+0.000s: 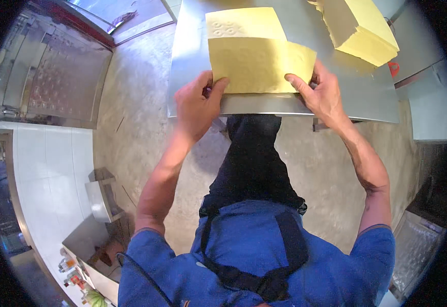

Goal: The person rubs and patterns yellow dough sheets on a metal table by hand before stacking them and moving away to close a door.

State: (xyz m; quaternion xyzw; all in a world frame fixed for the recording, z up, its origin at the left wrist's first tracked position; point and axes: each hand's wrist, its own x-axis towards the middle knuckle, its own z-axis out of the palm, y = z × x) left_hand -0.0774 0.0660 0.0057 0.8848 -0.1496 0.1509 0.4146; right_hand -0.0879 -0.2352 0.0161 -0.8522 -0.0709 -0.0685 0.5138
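Yellow joss paper sheets [246, 65] lie over the near part of a metal-topped table [365, 92]. Coin-like rings are embossed on the far flap, and a fold or edge crosses the paper below them. My left hand [197, 105] pinches the near left corner, thumb on top and fingers underneath. On the right, my right hand [325, 94] grips a smaller part that sticks out beside the main sheet, its thumb pressing on the near edge. Whether this is one folded sheet or several overlapping ones cannot be told.
A thick stack of yellow paper [369, 42] with ragged edges sits at the table's far right, a red object [393, 69] beside it. At the lower left are a stool [102, 199], an open box [100, 286], several bottles [74, 276] and a striped green melon [96, 298].
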